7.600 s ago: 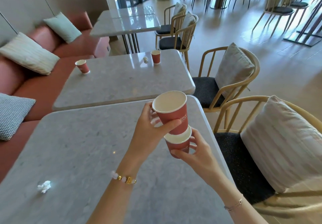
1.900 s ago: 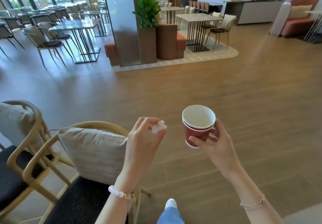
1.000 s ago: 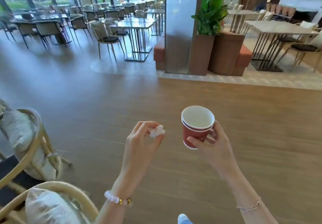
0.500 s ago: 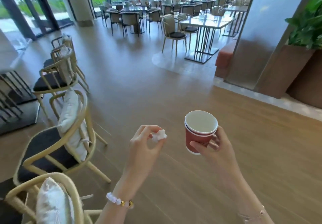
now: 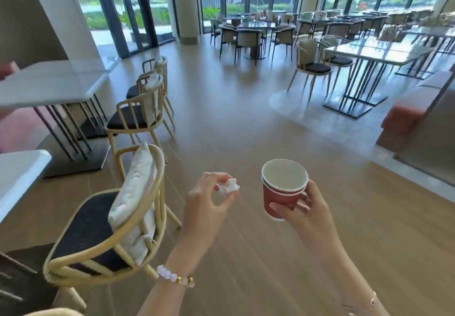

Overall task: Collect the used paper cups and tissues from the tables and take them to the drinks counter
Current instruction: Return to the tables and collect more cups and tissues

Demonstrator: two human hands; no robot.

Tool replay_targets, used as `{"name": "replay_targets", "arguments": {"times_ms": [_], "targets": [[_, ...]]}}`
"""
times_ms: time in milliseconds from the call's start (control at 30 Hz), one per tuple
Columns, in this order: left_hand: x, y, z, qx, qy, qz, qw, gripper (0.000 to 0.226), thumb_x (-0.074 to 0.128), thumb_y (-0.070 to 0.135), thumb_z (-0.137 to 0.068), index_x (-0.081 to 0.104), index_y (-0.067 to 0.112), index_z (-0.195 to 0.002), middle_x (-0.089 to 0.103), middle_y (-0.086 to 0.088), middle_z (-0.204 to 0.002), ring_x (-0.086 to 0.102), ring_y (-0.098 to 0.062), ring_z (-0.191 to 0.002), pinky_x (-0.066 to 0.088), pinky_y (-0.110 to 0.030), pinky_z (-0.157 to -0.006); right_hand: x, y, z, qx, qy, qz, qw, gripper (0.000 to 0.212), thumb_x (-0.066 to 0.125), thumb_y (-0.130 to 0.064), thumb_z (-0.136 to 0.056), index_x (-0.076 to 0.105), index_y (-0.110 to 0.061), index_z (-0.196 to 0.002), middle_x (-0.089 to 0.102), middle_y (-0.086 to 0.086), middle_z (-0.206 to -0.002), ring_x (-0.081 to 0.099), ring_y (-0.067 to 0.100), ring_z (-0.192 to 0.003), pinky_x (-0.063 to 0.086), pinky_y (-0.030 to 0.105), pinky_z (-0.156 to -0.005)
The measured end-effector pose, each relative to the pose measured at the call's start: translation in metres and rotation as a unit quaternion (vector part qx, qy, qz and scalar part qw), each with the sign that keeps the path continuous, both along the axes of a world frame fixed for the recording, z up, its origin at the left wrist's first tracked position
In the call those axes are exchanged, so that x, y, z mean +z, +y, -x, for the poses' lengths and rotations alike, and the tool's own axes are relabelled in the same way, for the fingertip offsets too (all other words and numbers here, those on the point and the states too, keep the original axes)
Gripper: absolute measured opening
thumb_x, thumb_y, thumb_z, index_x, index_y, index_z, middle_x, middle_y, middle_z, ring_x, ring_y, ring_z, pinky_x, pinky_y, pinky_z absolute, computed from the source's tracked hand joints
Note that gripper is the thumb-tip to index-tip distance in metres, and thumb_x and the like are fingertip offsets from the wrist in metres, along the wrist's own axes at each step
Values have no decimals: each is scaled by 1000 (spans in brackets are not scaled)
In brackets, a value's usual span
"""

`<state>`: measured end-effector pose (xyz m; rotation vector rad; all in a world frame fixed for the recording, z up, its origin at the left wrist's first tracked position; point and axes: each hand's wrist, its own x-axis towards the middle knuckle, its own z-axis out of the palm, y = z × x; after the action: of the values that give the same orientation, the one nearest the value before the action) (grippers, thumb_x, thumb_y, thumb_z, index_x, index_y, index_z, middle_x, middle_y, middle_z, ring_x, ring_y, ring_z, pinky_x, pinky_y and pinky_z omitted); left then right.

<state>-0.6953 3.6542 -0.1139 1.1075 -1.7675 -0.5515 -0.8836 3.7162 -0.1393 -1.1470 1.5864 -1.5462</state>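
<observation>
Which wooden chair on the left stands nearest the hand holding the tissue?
The light wooden armchair with the white cushion, right beside the left hand; the other two stand farther back by the table.

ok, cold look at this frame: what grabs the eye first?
The red paper cups, nested as a stack and held upright in the right hand at centre frame. Just left of them, the left hand pinches a crumpled white tissue at its fingertips. Lower left, a wooden chair with a pale cushion stands close by.
</observation>
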Motion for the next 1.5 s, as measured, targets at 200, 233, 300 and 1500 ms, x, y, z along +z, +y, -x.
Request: {"name": "replay_targets", "arguments": {"times_ms": [200, 233, 300, 1500], "targets": [[10, -126, -2, 31, -7, 4, 999, 21, 74, 19, -78, 64, 23, -96, 64, 7, -93, 59, -5, -84, 50, -24, -77, 2, -142, 6, 41, -2, 14, 999, 61, 84, -7, -64, 57, -37, -110, 69, -11, -95, 64, -3, -90, 47, 7, -71], [10, -143, -2, 38, -9, 4, 999, 21, 74, 21, -78, 64, 24, -96, 64, 8, -93, 59, -4, -85, 50, -23, -77, 1, -163, 6, 50, -2, 13, 999, 62, 85, -9, -64, 57, -39, -109, 69, -14, -94, 65, -2, -90, 47, 8, -71], [8, -175, -5, 55, -14, 7, 998, 21, 73, 23, -78, 63, 26, -96, 63, 10, -93, 58, -1, -86, 49, -18, -75, -2, -202, 4, 69, -1, 13, 998, 61, 85, -11, -63, 56, -43, -107, 68, -19, -94, 65, -2, -91, 48, 8, -71], [-25, -735, -26, 322, 14, -15, 946, 18, 73, 22, -78, 64, 29, -91, 61, 13, -90, 59, -7, -84, 51, -29, -73, -15, -877, -31, 374, -2, 9, 928, 65, 81, -41, -51, 56, -40, -111, 68, -10, -100, 65, 9, -98, 49, 25, -81]]}}
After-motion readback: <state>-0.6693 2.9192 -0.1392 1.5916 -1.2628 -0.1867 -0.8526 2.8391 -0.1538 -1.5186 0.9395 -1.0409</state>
